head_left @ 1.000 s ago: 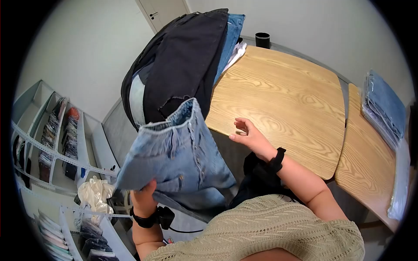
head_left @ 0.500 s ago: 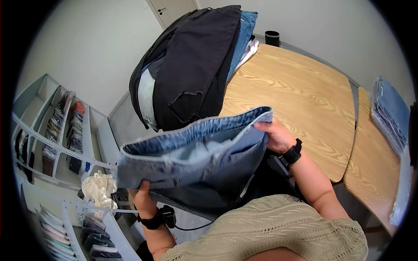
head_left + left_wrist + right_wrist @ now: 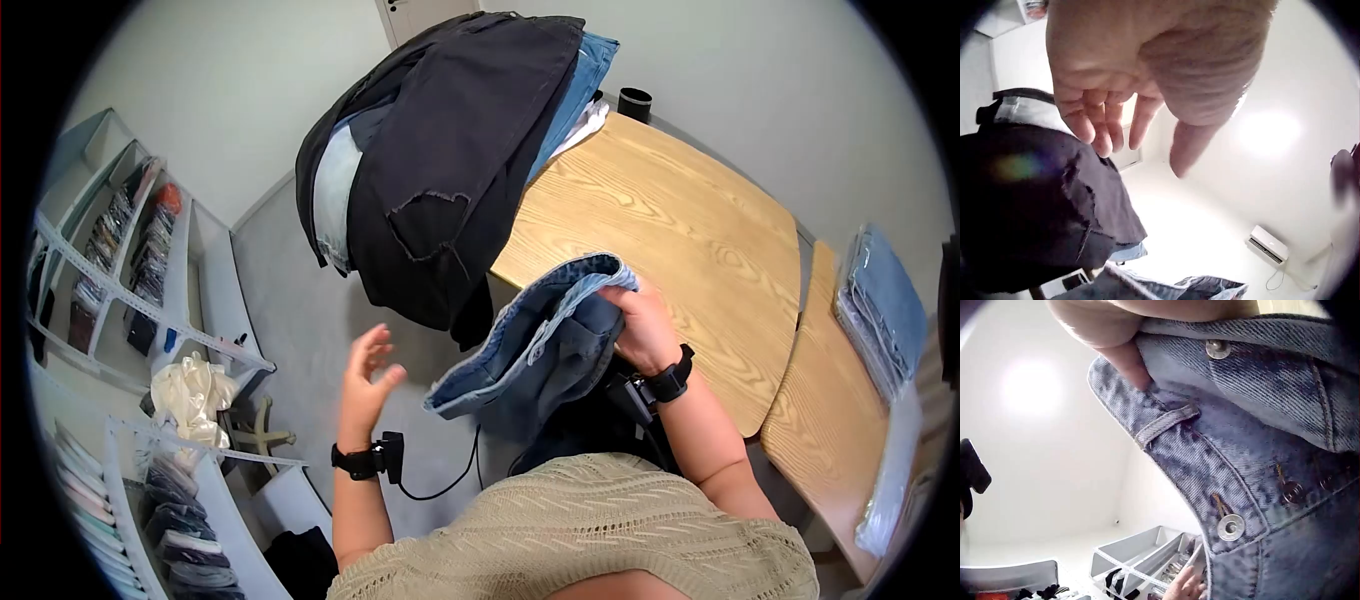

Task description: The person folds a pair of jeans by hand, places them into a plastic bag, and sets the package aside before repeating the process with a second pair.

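Observation:
Blue denim jeans point(image 3: 560, 345) hang by one side of the waistband from my right hand point(image 3: 645, 325), whose thumb lies over the waistband. In the right wrist view a metal button point(image 3: 1231, 527), a belt loop point(image 3: 1168, 425) and part of the button fly show close up. My left hand point(image 3: 368, 390) is held in the air left of the jeans, fingers parted and loosely bent, with nothing in it. The left wrist view shows that hand's palm point(image 3: 1154, 56) above black ripped jeans point(image 3: 1041, 200) farther off.
A heap of black jeans point(image 3: 440, 170) and other denim drapes over the wooden table's point(image 3: 680, 230) left end. Bagged folded jeans point(image 3: 885, 305) lie on a side table at right. Shelves point(image 3: 130, 290) of packed clothes and a cream satin cloth point(image 3: 193, 400) stand at left.
My right hand took hold of the jeans' waistband, and both hands spread it wide. My left hand then let go, and that side of the jeans swung right.

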A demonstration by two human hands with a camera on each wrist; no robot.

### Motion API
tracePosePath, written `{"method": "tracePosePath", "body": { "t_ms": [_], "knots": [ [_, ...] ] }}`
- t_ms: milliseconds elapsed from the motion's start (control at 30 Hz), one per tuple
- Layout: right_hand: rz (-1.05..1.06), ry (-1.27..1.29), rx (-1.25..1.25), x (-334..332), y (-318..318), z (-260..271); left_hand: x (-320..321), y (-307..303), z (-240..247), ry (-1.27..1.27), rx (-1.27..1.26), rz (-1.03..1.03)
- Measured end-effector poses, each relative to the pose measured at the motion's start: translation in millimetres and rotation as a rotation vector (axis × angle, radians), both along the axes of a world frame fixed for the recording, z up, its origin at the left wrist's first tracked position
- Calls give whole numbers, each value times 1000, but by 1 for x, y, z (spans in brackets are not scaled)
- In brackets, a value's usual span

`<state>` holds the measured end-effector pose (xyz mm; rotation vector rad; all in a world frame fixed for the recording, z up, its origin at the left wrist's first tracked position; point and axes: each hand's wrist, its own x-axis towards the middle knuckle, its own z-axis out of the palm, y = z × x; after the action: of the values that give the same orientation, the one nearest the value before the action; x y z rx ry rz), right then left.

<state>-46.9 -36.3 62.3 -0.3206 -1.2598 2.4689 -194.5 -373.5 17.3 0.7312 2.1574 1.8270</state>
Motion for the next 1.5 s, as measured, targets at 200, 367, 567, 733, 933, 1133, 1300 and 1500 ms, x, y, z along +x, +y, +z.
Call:
{"method": "tracePosePath", "body": {
  "t_ms": [200,367,567,733,933,1133,1300,1500],
  "knots": [
    [-71,-15,-44,-4,-9,6,44,16,-61,-205,-162,-419],
    [-170,-15,-194,-11,-10,6,83,45,-113,83,-250,-508],
    [-235,-9,-302,-18,-1,-8,117,101,-119,420,-532,-522],
    [-246,-12,-346,-17,0,-6,125,142,-141,249,-252,-492],
    [-210,-11,-368,-4,16,4,52,96,-88,-18,178,-129],
    [-39,58,-120,2,36,15,-18,27,27,384,27,94],
    [138,108,6,11,50,45,-20,-6,112,403,44,-27],
    [456,333,290,25,73,47,-11,-11,158,122,85,-154]
  ]
}}
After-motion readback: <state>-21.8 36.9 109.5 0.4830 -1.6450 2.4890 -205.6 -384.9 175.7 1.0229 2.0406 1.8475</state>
